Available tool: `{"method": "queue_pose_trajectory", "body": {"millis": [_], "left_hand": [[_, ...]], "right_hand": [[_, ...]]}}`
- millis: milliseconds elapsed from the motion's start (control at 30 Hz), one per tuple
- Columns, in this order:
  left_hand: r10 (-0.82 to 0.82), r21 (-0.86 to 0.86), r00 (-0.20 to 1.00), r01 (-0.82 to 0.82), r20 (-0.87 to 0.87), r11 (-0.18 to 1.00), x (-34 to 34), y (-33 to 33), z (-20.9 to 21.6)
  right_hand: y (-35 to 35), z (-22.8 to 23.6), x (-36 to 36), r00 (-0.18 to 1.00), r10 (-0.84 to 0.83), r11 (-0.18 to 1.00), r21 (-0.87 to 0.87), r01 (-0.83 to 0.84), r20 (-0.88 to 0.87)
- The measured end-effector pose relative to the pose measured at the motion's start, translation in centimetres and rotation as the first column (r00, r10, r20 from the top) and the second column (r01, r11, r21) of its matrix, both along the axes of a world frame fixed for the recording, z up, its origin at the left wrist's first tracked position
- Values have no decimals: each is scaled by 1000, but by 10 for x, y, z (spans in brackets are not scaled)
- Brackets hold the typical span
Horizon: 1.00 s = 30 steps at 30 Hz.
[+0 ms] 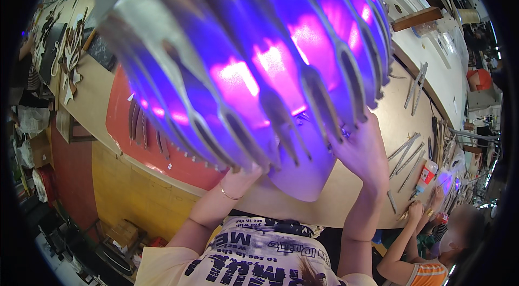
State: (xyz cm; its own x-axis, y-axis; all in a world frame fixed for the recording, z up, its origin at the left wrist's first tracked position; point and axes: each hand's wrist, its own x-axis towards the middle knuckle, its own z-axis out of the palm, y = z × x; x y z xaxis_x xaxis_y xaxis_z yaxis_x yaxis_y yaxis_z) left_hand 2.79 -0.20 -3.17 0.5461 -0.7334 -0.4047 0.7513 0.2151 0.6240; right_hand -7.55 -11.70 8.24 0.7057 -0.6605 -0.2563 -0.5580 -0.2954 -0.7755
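Note:
A large silver lamp head with ribbed metal fins [232, 118], glowing blue, purple and pink, covers the upper middle of the view. Behind its lower rim is my left hand [247, 171], with a thin bracelet at the wrist; its fingers are hidden. My right hand [358, 145] reaches under the lamp's right side, its fingertips mostly covered by the fins. Between my hands a pale sheet-like piece [303, 180], lit purple, hangs with a rounded end toward the table's near edge. What either hand holds, if anything, cannot be made out.
Several strips [406, 159] lie on the table at right beside a white bottle with an orange label [426, 175]. A red mat [130, 124] with more strips [138, 122] covers the left side. Another person [416, 253] sits at lower right.

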Motion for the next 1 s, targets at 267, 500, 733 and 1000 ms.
{"method": "queue_pose_trajectory", "body": {"millis": [267, 500, 733, 1000], "left_hand": [[31, 57, 998, -34, 60, 998, -9, -1, -5], [-72, 288, 897, -63, 436, 956, -14, -3, -6], [144, -1, 936, -151, 320, 988, -16, -11, 12], [105, 53, 949, -126, 296, 991, -13, -9, 13]], "right_hand": [[-1, -2, 0, 1000, -25, 999, 25, 25, -8], [-1, -2, 2, 999, -44, 999, 9, 44, 8], [-2, 3, -2, 1000, -4, 1000, -11, 4, 0], [-11, 10, -36, 998, 54, 996, -70, -57, -42]]}}
